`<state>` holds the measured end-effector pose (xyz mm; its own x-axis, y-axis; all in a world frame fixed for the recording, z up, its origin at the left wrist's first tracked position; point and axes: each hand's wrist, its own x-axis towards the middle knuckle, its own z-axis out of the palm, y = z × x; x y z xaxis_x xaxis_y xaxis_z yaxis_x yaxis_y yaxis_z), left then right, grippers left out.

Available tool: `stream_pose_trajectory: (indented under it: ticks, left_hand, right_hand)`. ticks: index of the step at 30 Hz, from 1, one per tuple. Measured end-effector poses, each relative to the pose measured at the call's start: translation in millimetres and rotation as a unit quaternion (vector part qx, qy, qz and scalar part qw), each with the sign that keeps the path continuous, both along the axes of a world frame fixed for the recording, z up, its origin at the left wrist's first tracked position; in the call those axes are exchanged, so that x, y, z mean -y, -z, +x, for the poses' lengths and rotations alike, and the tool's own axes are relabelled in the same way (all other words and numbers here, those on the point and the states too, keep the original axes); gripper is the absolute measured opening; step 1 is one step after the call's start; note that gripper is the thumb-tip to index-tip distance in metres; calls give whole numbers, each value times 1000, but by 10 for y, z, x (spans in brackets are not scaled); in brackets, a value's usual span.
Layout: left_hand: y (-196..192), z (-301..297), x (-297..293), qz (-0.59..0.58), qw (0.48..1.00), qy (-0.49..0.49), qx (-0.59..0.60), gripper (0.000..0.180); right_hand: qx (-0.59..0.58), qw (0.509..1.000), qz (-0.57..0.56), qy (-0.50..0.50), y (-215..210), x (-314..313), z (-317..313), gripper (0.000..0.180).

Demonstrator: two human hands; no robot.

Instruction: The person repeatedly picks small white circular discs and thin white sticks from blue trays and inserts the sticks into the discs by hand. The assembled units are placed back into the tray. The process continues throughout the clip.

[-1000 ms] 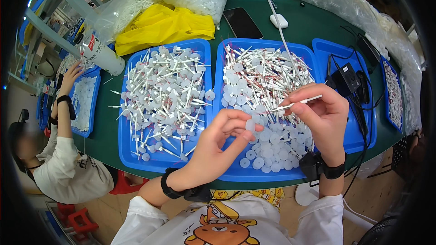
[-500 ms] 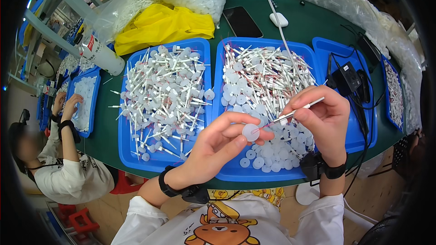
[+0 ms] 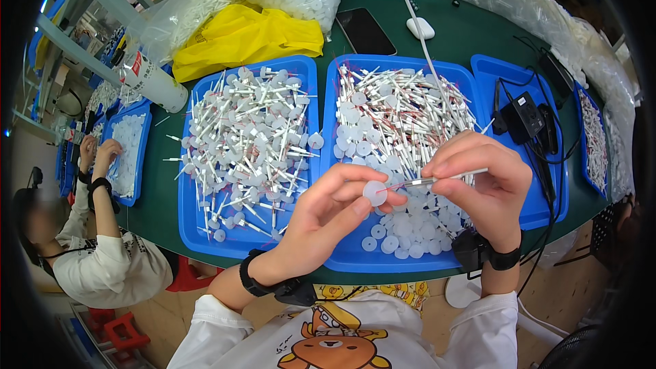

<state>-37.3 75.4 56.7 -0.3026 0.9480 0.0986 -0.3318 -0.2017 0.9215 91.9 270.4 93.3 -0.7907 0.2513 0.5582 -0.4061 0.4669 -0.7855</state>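
Pinched between thumb and fingers of my left hand (image 3: 328, 215) is a small round translucent white disc (image 3: 375, 193). My right hand (image 3: 488, 188) grips a slim white stick (image 3: 471, 173) with a thin grey front part, pointing left at the disc. A fine red thread runs between the disc and the stick's tip; whether it passes through the disc I cannot tell. Both hands hover over the near part of a blue tray (image 3: 331, 130), which holds white sticks with red threads at the back and loose discs in front.
At left, another blue tray (image 3: 184, 222) holds sticks fitted with discs. A third tray (image 3: 557, 195) carries black adapters and cables. Behind lie a yellow bag (image 3: 246, 37), a phone (image 3: 365, 31) and a white cable (image 3: 424, 48). A co-worker (image 3: 109, 260) sits at far left.
The stick has swung closer to level as my right hand moved slightly right. My left hand, still pinching the disc, has shifted a little left and up.
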Motion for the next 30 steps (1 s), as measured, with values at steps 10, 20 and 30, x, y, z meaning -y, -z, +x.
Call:
stream_pose_trajectory:
  ticks: [10,20,30]
  left_hand:
    - [56,49,-34,14,994,-70,-77,32]
    - [78,51,-21,20,970,-143,-196,33]
    - [34,59,-41,-4,930,-178,-322,34]
  right_hand:
    - [5,993,120,-2,-17,33,-26,28]
    - [121,979,166,6,-62,52,4,15]
    - [169,979,115,-11,4,89,25,12]
